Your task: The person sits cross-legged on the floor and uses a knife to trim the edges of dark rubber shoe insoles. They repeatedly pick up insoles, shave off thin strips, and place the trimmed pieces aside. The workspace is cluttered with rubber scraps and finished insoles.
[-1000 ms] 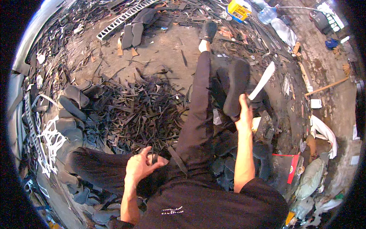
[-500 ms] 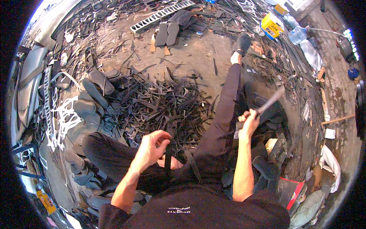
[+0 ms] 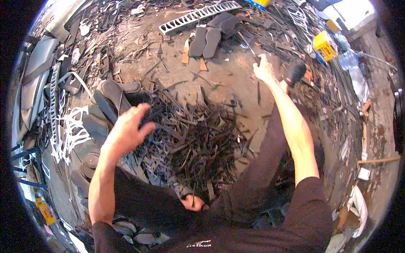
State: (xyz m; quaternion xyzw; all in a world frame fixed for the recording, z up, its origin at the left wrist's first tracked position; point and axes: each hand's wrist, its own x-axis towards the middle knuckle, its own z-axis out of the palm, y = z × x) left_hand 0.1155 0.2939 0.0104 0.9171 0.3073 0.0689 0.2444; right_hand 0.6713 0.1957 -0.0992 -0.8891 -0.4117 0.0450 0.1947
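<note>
My left hand is raised at the left edge of a pile of dark, narrow offcuts, fingers stretched out and nothing in it. Beside it lie several dark shoe soles. My right arm reaches far forward. At its end, my right hand is closed on a knife, whose thin blade points away to the far left; the handle is mostly hidden by the fingers. Just left of the blade stands a pair of grey soles on the floor.
My legs spread around the pile, with a bare foot near and a shod foot far right. A white slotted strip lies at the back. White cut-out webbing is at left; a yellow box and plastic bottles at right.
My right hand has swung forward and left with the knife, from beside my right leg. My left hand has moved left and forward, away from a dark strip, and its fingers have spread.
</note>
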